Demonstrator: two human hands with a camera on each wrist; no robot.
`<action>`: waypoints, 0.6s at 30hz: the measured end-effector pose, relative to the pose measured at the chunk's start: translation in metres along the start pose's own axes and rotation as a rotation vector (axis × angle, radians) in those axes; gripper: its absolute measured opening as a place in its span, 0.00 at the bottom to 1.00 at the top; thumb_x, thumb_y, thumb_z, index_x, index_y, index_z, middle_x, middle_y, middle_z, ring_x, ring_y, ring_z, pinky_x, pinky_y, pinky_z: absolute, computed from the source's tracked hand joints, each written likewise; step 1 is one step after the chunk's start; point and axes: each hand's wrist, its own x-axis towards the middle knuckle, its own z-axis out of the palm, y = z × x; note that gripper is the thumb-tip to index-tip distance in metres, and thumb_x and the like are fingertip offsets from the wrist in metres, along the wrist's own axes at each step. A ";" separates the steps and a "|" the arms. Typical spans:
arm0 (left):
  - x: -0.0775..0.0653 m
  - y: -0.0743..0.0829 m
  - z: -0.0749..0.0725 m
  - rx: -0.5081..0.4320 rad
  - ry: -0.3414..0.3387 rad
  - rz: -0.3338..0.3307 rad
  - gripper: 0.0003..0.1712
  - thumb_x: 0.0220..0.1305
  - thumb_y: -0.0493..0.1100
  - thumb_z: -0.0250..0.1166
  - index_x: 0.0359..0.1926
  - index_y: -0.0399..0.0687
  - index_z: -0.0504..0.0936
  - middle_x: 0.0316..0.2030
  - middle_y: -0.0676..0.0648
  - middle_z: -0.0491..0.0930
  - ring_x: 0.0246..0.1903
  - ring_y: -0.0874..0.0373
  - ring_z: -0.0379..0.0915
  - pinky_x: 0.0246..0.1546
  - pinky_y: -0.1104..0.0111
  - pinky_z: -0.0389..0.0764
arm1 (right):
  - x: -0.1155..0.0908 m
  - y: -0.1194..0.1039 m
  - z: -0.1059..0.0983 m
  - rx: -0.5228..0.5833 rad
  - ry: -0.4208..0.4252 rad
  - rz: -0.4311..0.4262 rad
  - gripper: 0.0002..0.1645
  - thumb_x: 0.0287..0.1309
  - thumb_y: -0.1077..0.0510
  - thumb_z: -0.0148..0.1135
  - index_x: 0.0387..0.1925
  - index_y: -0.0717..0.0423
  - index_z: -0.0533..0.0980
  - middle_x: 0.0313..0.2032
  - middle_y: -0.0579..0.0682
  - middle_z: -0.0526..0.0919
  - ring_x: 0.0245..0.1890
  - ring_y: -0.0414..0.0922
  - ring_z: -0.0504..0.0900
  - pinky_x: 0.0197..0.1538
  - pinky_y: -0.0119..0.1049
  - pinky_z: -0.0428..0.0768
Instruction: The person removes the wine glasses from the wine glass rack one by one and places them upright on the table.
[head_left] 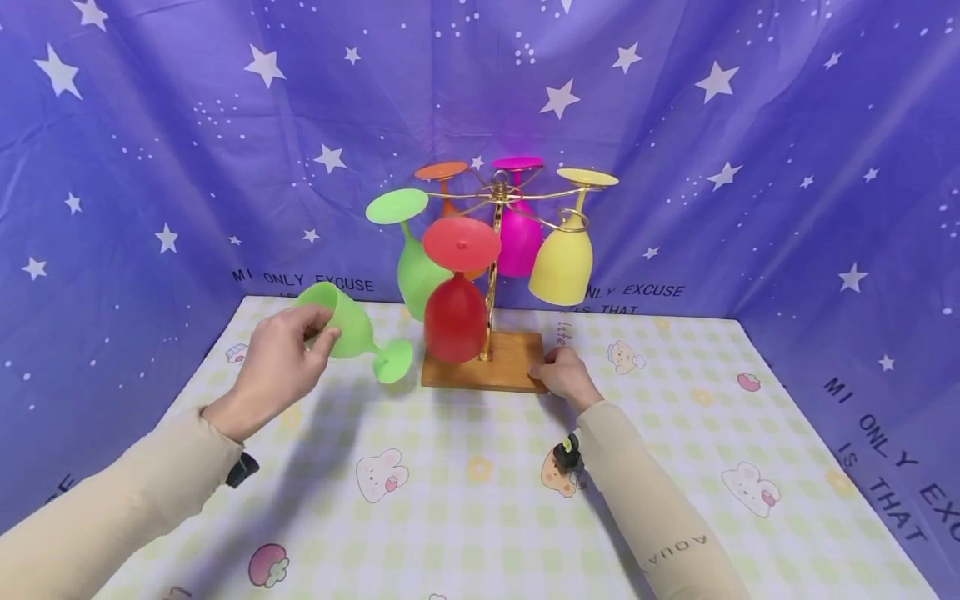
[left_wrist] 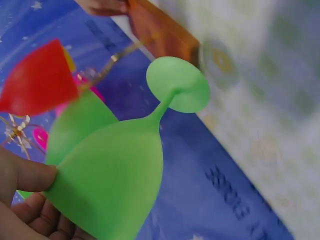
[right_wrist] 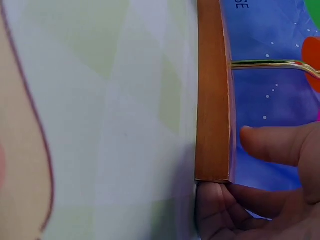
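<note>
My left hand point(head_left: 281, 358) pinches a light green plastic goblet point(head_left: 347, 323) near its rim, thumb on one side of the bowl and fingers on the other. The goblet is tilted above the table, its foot pointing right toward the rack. My right hand point(head_left: 570, 377) grips the right end of the rack's wooden base point(right_wrist: 214, 110), with the thumb over the top and curled fingers against the end. From the gold wire rack point(head_left: 500, 193) hang upside-down goblets: a red one point(head_left: 456, 321) in front, a green one point(head_left: 416, 275), a yellow one point(head_left: 562, 267), a magenta one point(head_left: 519, 250) and a partly hidden orange one point(head_left: 441, 171).
A checked cloth with cartoon prints covers the table point(head_left: 480, 517). Behind and at both sides hangs a blue curtain point(head_left: 420, 92) with white stars and lettering. The rack stands toward the table's back edge.
</note>
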 end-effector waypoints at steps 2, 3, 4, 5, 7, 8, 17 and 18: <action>0.005 -0.007 -0.002 0.065 0.021 0.066 0.06 0.54 0.27 0.64 0.36 0.31 0.82 0.29 0.38 0.81 0.27 0.46 0.76 0.31 0.53 0.77 | 0.000 0.000 0.001 -0.012 -0.004 0.002 0.26 0.55 0.55 0.64 0.49 0.70 0.71 0.46 0.63 0.76 0.43 0.54 0.74 0.46 0.44 0.76; 0.008 -0.011 -0.003 0.095 0.032 0.098 0.06 0.54 0.27 0.64 0.35 0.32 0.82 0.29 0.38 0.80 0.28 0.45 0.76 0.32 0.52 0.76 | 0.000 0.000 0.001 -0.015 -0.009 0.003 0.27 0.54 0.55 0.64 0.50 0.70 0.70 0.47 0.63 0.75 0.44 0.55 0.74 0.47 0.45 0.75; 0.011 -0.015 -0.004 0.126 0.044 0.129 0.06 0.54 0.27 0.64 0.35 0.33 0.81 0.28 0.39 0.80 0.28 0.45 0.76 0.32 0.51 0.76 | 0.001 0.000 0.001 -0.020 -0.012 0.001 0.28 0.54 0.55 0.64 0.51 0.71 0.69 0.48 0.64 0.75 0.46 0.55 0.74 0.50 0.47 0.75; 0.013 -0.019 -0.005 0.151 0.054 0.155 0.05 0.53 0.27 0.63 0.34 0.34 0.81 0.28 0.39 0.79 0.28 0.44 0.75 0.32 0.51 0.75 | 0.000 0.000 0.002 -0.024 -0.015 0.000 0.29 0.54 0.55 0.64 0.52 0.71 0.69 0.49 0.65 0.75 0.47 0.56 0.73 0.52 0.48 0.74; 0.019 -0.027 -0.007 0.188 0.061 0.185 0.06 0.53 0.27 0.63 0.34 0.35 0.81 0.26 0.40 0.78 0.28 0.43 0.74 0.31 0.50 0.75 | 0.001 0.001 0.003 -0.038 -0.008 -0.010 0.30 0.53 0.55 0.65 0.53 0.71 0.69 0.50 0.66 0.75 0.49 0.57 0.73 0.55 0.49 0.72; 0.021 -0.031 -0.008 0.205 0.058 0.189 0.06 0.53 0.27 0.63 0.34 0.35 0.81 0.26 0.40 0.78 0.28 0.43 0.74 0.31 0.50 0.74 | 0.001 0.002 0.003 -0.039 -0.004 -0.015 0.30 0.53 0.56 0.65 0.53 0.71 0.69 0.51 0.66 0.75 0.50 0.57 0.73 0.56 0.49 0.72; 0.038 -0.065 -0.017 0.297 -0.030 0.113 0.13 0.50 0.25 0.58 0.38 0.33 0.83 0.30 0.38 0.78 0.32 0.39 0.74 0.34 0.48 0.75 | 0.000 0.001 0.005 -0.047 0.021 -0.016 0.30 0.53 0.57 0.65 0.54 0.71 0.70 0.52 0.66 0.75 0.51 0.57 0.73 0.57 0.49 0.71; 0.039 -0.067 -0.018 0.302 -0.034 0.104 0.13 0.50 0.25 0.57 0.38 0.32 0.82 0.30 0.37 0.78 0.32 0.38 0.74 0.34 0.47 0.74 | 0.001 0.001 0.005 -0.045 0.022 -0.013 0.30 0.53 0.57 0.65 0.53 0.71 0.70 0.52 0.65 0.75 0.51 0.57 0.73 0.57 0.49 0.71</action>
